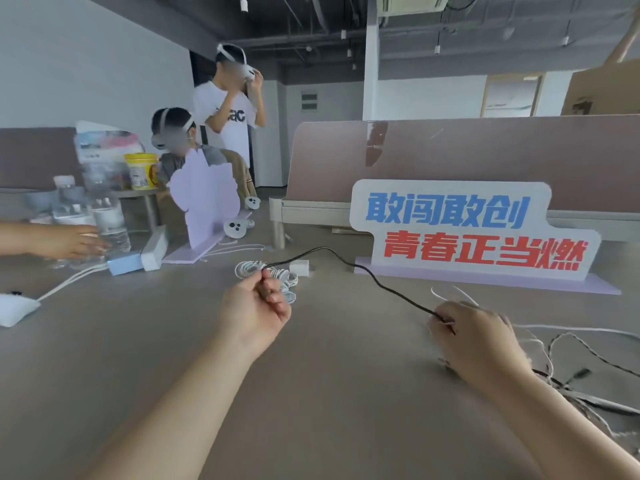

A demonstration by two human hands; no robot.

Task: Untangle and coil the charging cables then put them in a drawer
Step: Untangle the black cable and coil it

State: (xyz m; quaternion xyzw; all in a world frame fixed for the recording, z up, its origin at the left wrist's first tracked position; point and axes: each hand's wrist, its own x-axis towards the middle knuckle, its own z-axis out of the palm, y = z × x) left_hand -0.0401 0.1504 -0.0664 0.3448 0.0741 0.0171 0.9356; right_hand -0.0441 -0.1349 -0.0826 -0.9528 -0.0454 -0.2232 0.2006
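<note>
Partly hidden: the black cable (pixel 346 258) vanishes into both fists. Left hand (pixel 256 308) pinches one end above a white coiled cable (pixel 281 273); right hand (pixel 476 337) curls round the other. Tangled cables (pixel 575 377) run off frame at right. Grey-brown counter (pixel 311 393), slogan sign (pixel 467 230) behind; open office.

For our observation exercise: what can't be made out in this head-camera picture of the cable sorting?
Head view:
Black cable beyond each grip: hidden by left hand and right hand.
White coil: partly behind left hand.
Cable tangle: cut off by right edge.
Drawer: none in view.
</note>
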